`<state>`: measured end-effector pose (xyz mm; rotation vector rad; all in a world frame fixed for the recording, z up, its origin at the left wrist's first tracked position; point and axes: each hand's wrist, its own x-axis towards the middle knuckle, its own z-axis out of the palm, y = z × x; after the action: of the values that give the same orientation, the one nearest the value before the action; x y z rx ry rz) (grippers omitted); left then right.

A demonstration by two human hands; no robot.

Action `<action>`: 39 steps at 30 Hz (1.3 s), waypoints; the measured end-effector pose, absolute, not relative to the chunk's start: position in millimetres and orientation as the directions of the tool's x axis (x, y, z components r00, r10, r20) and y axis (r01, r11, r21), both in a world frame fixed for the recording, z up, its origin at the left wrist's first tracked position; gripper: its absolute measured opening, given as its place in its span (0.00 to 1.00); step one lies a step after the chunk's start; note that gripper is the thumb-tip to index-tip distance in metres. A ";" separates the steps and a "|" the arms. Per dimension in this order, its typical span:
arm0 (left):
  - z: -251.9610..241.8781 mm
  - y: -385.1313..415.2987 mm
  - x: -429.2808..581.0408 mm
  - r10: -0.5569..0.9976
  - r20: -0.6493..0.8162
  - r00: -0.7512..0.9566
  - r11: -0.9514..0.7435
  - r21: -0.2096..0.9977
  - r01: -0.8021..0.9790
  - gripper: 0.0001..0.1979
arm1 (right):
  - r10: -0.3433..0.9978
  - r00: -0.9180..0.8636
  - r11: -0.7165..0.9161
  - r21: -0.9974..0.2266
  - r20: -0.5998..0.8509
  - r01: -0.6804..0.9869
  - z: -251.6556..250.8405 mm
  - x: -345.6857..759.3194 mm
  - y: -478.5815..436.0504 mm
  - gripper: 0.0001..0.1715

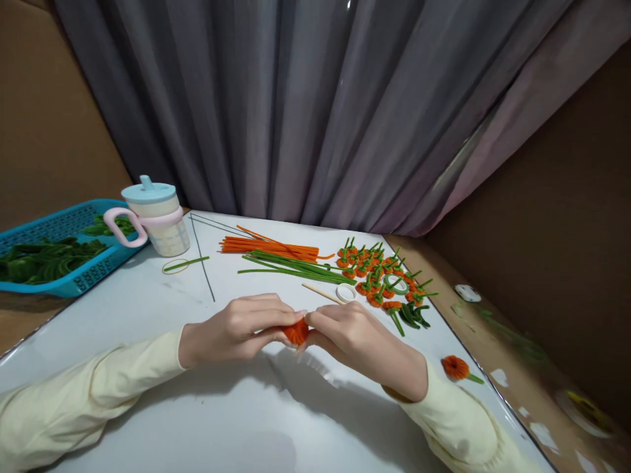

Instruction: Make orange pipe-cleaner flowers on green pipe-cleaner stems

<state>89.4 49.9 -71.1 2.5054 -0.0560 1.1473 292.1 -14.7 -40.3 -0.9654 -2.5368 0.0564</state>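
- The white table (148, 401) fills the lower half of the frame, and all your work lies on it.
- One blue basket (83, 279) sits at the left edge, holding a heap of green pieces (44, 259) too tangled to count.
- One lidded cup (160, 223) with a pink handle stands just beside the basket.
- Two stocks of unused stems lie at centre: an orange bundle (271, 247) and, below it, a green bundle (296, 268). The strands are too tightly packed to count, but plenty looks left to make up.
- The pile of finished flowers (379, 279), right of centre, holds roughly fifteen or more orange heads on green stems. They overlap, so take that as a rough count.
- Your left hand (236, 328) and right hand (355, 338) meet at lower centre. Both sets of fingertips pinch narrowly on one orange head (296, 332). It shows no green stem, so it looks unfinished.
- One finished flower (456, 366) lies apart at lower right.
- Small items: two tape rings, one white (346, 293) and one green (397, 284); one wooden stick (320, 292); and one green loop (182, 265).
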 end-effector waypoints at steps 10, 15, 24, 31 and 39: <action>-74.9 46.0 87.3 0.057 0.660 0.749 -0.943 0.283 -0.177 0.13 | 0.659 -0.716 0.751 -0.150 0.230 0.643 -43.5 289.3 -18.2 0.11; -70.8 48.0 88.3 0.217 0.544 0.810 -0.910 0.413 -0.034 0.09 | 0.686 -0.682 0.717 -0.080 0.251 0.692 -45.5 291.1 -12.7 0.08; -62.5 47.5 87.8 0.385 0.391 0.836 -0.818 0.563 0.113 0.07 | 0.650 -0.705 0.731 -0.486 0.283 0.479 -67.1 303.3 -5.0 0.08; -64.9 46.0 88.3 0.450 0.357 0.819 -0.796 0.576 0.186 0.10 | 0.656 -0.647 0.744 -0.476 0.389 0.469 -75.9 300.9 -2.2 0.08; -55.9 53.0 87.6 0.594 0.125 0.795 -0.502 0.830 0.245 0.11 | 0.656 -0.518 0.752 -0.540 0.550 0.378 -86.8 299.9 -3.0 0.08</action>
<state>87.6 53.0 -55.9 2.1003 0.6198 0.5023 299.9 -3.0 -86.8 -0.7717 -2.1702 0.4574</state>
